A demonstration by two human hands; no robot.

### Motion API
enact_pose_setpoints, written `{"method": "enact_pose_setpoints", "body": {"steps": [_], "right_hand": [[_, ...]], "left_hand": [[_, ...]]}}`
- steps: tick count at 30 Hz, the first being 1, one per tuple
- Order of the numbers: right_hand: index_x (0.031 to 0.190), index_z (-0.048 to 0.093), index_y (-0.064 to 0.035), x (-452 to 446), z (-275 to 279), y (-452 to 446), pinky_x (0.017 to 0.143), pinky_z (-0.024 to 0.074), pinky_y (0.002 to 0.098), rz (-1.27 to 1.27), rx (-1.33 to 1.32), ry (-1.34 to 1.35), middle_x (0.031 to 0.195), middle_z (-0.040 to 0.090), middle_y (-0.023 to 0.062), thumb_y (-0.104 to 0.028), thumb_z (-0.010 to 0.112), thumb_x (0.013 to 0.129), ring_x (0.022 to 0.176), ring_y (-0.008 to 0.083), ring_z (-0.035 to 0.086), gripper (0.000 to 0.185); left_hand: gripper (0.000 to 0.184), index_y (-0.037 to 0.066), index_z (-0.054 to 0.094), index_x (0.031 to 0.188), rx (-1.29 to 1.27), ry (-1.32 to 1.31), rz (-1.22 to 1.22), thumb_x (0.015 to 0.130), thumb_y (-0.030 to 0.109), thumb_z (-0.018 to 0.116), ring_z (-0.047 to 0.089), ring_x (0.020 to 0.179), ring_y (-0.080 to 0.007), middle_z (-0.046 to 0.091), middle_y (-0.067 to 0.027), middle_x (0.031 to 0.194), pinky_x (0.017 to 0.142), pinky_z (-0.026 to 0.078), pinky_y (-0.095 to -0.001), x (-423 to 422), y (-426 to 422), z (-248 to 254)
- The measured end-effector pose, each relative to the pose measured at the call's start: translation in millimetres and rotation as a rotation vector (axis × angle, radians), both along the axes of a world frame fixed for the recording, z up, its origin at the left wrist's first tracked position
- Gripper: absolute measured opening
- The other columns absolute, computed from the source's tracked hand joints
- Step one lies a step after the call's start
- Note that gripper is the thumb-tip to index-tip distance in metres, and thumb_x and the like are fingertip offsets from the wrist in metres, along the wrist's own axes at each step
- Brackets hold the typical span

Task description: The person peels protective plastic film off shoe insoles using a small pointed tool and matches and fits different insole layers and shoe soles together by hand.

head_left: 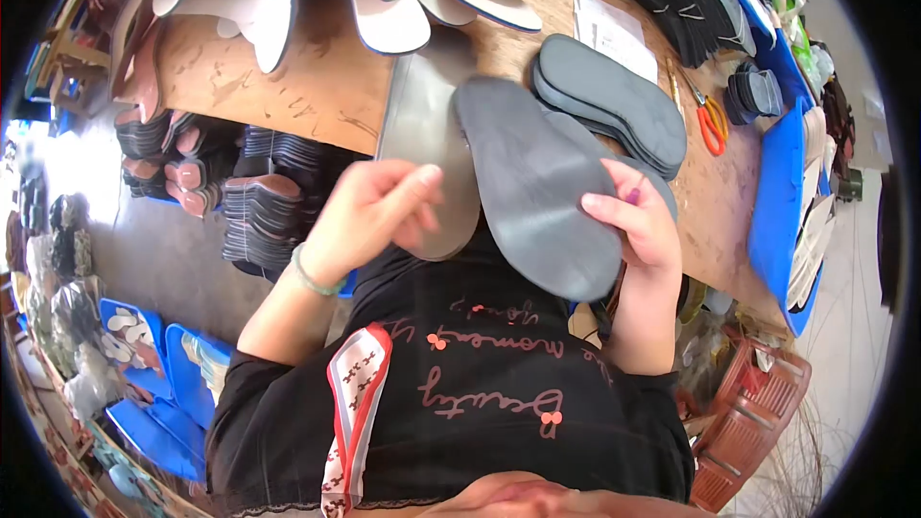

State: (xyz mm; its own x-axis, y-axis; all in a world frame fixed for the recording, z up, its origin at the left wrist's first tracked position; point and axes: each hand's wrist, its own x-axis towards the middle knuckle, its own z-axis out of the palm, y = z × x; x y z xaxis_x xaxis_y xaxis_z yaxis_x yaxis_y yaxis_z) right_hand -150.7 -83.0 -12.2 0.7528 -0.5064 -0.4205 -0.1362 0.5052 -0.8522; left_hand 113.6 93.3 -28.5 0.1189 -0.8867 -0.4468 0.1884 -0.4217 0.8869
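My right hand (645,213) grips a dark grey shoe insole (537,182) by its right edge, thumb on the upper face and the other fingers partly hidden. The insole is tilted, its broad end toward my body. My left hand (389,206) is in front of a shinier grey insole-shaped piece (432,125) that reaches past the table edge. Its fingers are bent and smeared by motion; whether they hold that piece is unclear. Just beyond my right hand, a stack of dark grey insoles (614,101) lies on the table.
White insoles (384,14) spread across the far side of the wooden table (240,72). Orange-handled scissors (712,125), a paper sheet (609,29) and black bundles (672,5) lie to the right. A blue bin (782,221) stands beside the table. Stacked insoles (259,221) sit below at left.
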Motion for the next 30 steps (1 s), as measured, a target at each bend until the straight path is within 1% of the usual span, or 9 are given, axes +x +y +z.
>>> {"method": "enact_pose_setpoints", "body": {"steps": [2, 5, 8, 10, 14, 18, 22, 26, 30], "right_hand": [[0.123, 0.058, 0.0045, -10.8, 21.4, 3.0, 0.085, 0.0504, 0.0265, 0.075, 0.068, -0.004, 0.107, 0.068, 0.0054, 0.000, 0.071, 0.083, 0.095, 0.0117, 0.064, 0.042], [0.103, 0.065, 0.0025, -29.2, 34.3, -4.2, 0.069, 0.0439, 0.0210, 0.264, -0.194, 0.167, 0.087, 0.061, -0.0037, -0.006, 0.077, 0.081, 0.076, 0.0048, 0.054, 0.026], [0.087, 0.065, -0.0004, -55.0, 35.2, -6.0, 0.058, 0.0337, 0.0210, 0.217, -0.427, 0.321, 0.077, 0.051, -0.0081, -0.012, 0.082, 0.076, 0.068, 0.0021, 0.042, 0.023], [0.087, 0.066, -0.0009, -67.2, 40.3, 4.4, 0.056, 0.0312, 0.0216, 0.020, -0.426, 0.314, 0.074, 0.050, -0.0080, -0.012, 0.082, 0.074, 0.066, 0.0023, 0.040, 0.024], [0.091, 0.071, -0.0022, -92.3, 57.5, 14.1, 0.058, 0.0365, 0.0209, -0.085, -1.024, 0.408, 0.082, 0.059, -0.0002, 0.003, 0.072, 0.069, 0.067, 0.0070, 0.050, 0.022], [0.090, 0.076, -0.0046, -106.2, 54.4, 28.1, 0.059, 0.0434, 0.0245, -0.420, -1.533, 0.152, 0.098, 0.061, 0.0073, 0.012, 0.066, 0.064, 0.079, 0.0174, 0.060, 0.032], [0.088, 0.078, -0.0066, -124.1, 34.0, 19.8, 0.063, 0.0440, 0.0227, -0.605, -1.719, 0.041, 0.110, 0.062, 0.0115, 0.009, 0.066, 0.066, 0.085, 0.0191, 0.061, 0.030], [0.092, 0.075, -0.0035, -127.0, 33.8, 10.0, 0.068, 0.0461, 0.0224, -0.620, -1.649, 0.022, 0.101, 0.068, 0.0137, 0.001, 0.064, 0.076, 0.079, 0.0158, 0.062, 0.020], [0.094, 0.068, 0.0041, -137.1, 26.7, 6.3, 0.069, 0.0454, 0.0214, -0.869, -1.028, 0.242, 0.087, 0.069, 0.0050, -0.005, 0.070, 0.084, 0.073, 0.0091, 0.060, 0.014]], "left_hand": [[0.036, 0.000, 0.059, 0.109, 0.000, 0.442, -0.107, 0.103, 0.034, 0.050, 0.068, 0.081, -0.0147, 0.069, -0.0087, 0.090, 0.073, 0.056, -0.0278, -20.4, -12.3, -0.4], [0.024, 0.003, 0.054, 0.120, -0.245, 0.816, 0.247, 0.102, 0.018, 0.051, 0.068, 0.097, -0.0186, 0.067, -0.0101, 0.108, 0.082, 0.056, -0.0320, -55.9, -39.4, 1.5], [0.024, 0.006, 0.056, 0.119, -0.479, 0.857, 0.308, 0.096, 0.001, 0.055, 0.067, 0.099, -0.0203, 0.066, -0.0087, 0.114, 0.083, 0.057, -0.0338, -50.7, -53.6, -17.2], [0.023, 0.006, 0.058, 0.110, -0.397, 0.810, 0.342, 0.091, -0.006, 0.058, 0.067, 0.100, -0.0212, 0.066, -0.0105, 0.112, 0.083, 0.058, -0.0345, -53.5, -58.4, -14.0], [0.015, 0.006, 0.054, 0.087, -0.574, 0.830, 0.186, 0.086, -0.001, 0.067, 0.063, 0.110, -0.0358, 0.063, -0.0152, 0.107, 0.094, 0.054, -0.0451, -60.4, -58.8, -18.0], [0.016, 0.010, 0.064, 0.073, -0.778, 0.422, 0.019, 0.077, 0.007, 0.080, 0.056, 0.115, -0.0314, 0.058, -0.0120, 0.111, 0.100, 0.047, -0.0456, -66.9, -61.5, -10.9], [0.015, 0.013, 0.070, 0.073, -0.979, 0.047, -0.097, 0.070, 0.009, 0.085, 0.055, 0.110, -0.0268, 0.057, -0.0100, 0.112, 0.101, 0.044, -0.0423, -64.7, -71.6, -7.6], [0.016, 0.012, 0.071, 0.076, -1.026, -0.043, -0.094, 0.069, 0.012, 0.085, 0.058, 0.105, -0.0273, 0.061, -0.0112, 0.108, 0.095, 0.047, -0.0416, -73.9, -80.9, 3.2], [0.016, 0.004, 0.069, 0.092, -0.771, -0.180, -0.043, 0.079, 0.008, 0.077, 0.068, 0.091, -0.0244, 0.069, -0.0139, 0.100, 0.083, 0.053, -0.0338, -76.2, -90.1, 10.8]]}}
